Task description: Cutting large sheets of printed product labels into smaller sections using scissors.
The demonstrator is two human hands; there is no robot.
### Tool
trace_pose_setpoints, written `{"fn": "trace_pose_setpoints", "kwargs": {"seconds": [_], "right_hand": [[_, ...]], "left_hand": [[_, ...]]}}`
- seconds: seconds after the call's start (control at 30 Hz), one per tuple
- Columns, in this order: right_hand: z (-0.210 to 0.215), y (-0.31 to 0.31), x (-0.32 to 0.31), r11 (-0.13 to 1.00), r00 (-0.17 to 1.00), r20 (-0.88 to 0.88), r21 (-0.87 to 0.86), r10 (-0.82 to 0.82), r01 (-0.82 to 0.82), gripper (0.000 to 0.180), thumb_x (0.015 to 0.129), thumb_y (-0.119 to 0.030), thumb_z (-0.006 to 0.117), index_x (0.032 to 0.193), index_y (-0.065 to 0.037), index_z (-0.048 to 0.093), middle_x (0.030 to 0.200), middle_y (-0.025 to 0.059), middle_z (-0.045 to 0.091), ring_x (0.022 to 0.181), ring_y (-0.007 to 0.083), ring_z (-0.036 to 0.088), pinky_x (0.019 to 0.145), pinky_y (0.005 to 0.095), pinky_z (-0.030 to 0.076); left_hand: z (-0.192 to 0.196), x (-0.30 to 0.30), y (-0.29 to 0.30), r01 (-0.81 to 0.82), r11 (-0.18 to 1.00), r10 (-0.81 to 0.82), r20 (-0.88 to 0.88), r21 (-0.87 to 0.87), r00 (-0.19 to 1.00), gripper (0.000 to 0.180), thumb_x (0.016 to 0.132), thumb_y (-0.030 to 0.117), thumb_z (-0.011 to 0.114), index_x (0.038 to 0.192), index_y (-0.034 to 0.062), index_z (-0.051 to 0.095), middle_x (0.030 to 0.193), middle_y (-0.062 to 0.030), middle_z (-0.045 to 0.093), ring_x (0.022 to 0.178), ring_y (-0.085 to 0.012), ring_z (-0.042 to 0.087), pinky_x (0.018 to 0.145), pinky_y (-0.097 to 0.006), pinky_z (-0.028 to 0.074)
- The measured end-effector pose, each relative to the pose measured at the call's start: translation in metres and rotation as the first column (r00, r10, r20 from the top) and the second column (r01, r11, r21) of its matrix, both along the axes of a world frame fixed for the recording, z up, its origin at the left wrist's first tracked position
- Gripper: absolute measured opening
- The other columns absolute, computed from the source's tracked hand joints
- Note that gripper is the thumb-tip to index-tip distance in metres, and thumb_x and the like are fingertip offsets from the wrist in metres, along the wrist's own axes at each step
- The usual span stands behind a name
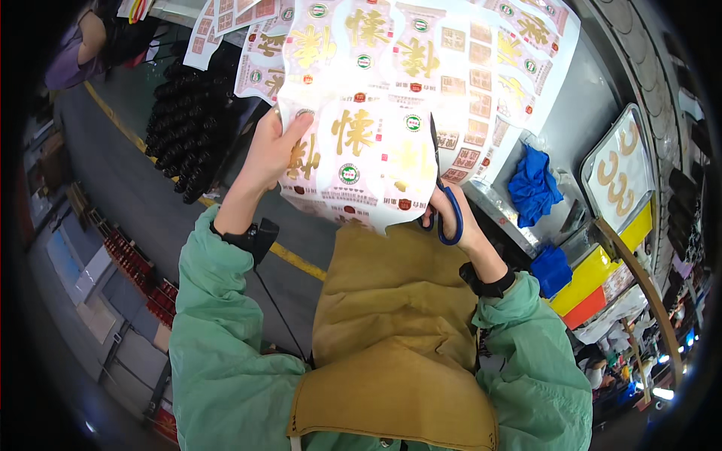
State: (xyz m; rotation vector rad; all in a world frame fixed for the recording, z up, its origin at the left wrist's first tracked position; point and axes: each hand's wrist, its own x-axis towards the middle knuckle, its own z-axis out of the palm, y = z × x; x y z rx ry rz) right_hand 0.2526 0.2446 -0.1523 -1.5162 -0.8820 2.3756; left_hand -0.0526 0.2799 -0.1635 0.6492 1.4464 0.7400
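A pale pink and white printed label sheet [342,161], with gold characters and small green round marks, hangs in front of me. My left hand [265,155] pinches its left edge, thumb on the front face. In my right hand [472,239] is a pair of scissors with dark blue handles [455,222], my fingers through the loops. The dark blade points away from me along the sheet's right edge; whether the blades are parted I cannot tell. Beyond, more printed label sheets [481,75] overlap on the metal table.
A crumpled blue cloth [534,186] lies on the metal table [568,128] at right, near a tray [618,169] with curved tan pieces. A blue piece [551,270] sits by a yellow panel [587,279]. Stacked black coiled items [192,124] stand left. Another person's arm [92,36] shows far left.
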Motion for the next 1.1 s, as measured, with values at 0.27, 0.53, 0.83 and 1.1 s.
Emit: {"fn": "trace_pose_setpoints", "kwargs": {"seconds": [0.27, 0.53, 0.83, 1.1], "right_hand": [[-0.015, -0.014, -0.002, 0.961, 0.999, -0.039, 0.276, 0.009, 0.002, 0.046, 0.093, -0.031, 0.05, 0.115, 0.009, 0.052, 0.106, 0.0144, 0.065, 0.093, 0.0138, 0.056, 0.086, 0.0297, 0.046], [0.003, -0.024, -0.011, 0.874, 0.851, -0.2, -0.094, -0.486, 0.477, 0.042, 0.072, -0.005, 0.073, 0.111, 0.003, 0.059, 0.101, 0.0079, 0.067, 0.085, 0.0076, 0.061, 0.074, 0.0257, 0.051], [-0.009, -0.037, -0.018, 0.855, 0.868, -0.181, 0.168, -0.462, 0.49, 0.02, 0.084, -0.004, 0.062, 0.103, 0.002, 0.058, 0.093, 0.0051, 0.066, 0.073, 0.0082, 0.062, 0.064, 0.0245, 0.052], [-0.007, -0.028, -0.018, 0.838, 0.82, -0.219, 0.019, -0.529, 0.545, 0.017, 0.085, -0.004, 0.06, 0.101, 0.002, 0.057, 0.091, 0.0042, 0.065, 0.072, 0.0082, 0.061, 0.063, 0.0248, 0.052]], "left_hand": [[0.033, 0.032, -0.04, -0.156, 0.988, 0.156, -0.006, 0.017, 0.988, 0.025, 0.096, 0.008, 0.052, 0.117, -0.0054, 0.052, 0.111, -0.0075, 0.063, 0.096, -0.0092, 0.059, 0.081, -0.025, 0.048], [0.049, 0.056, -0.067, -0.153, 0.966, 0.205, -0.255, 0.207, 0.945, 0.025, 0.096, 0.007, 0.051, 0.117, -0.0064, 0.053, 0.112, -0.0078, 0.063, 0.098, -0.0093, 0.057, 0.084, -0.024, 0.045], [0.055, 0.067, -0.078, -0.293, 0.93, 0.33, -0.153, 0.222, 0.931, 0.025, 0.096, 0.006, 0.052, 0.118, -0.0059, 0.053, 0.114, -0.0091, 0.063, 0.101, -0.0106, 0.058, 0.088, -0.025, 0.044], [0.065, 0.088, -0.091, -0.325, 0.919, 0.368, -0.185, 0.223, 0.911, 0.025, 0.095, 0.004, 0.051, 0.118, -0.0064, 0.052, 0.115, -0.0096, 0.062, 0.101, -0.0111, 0.058, 0.088, -0.025, 0.045]]}}
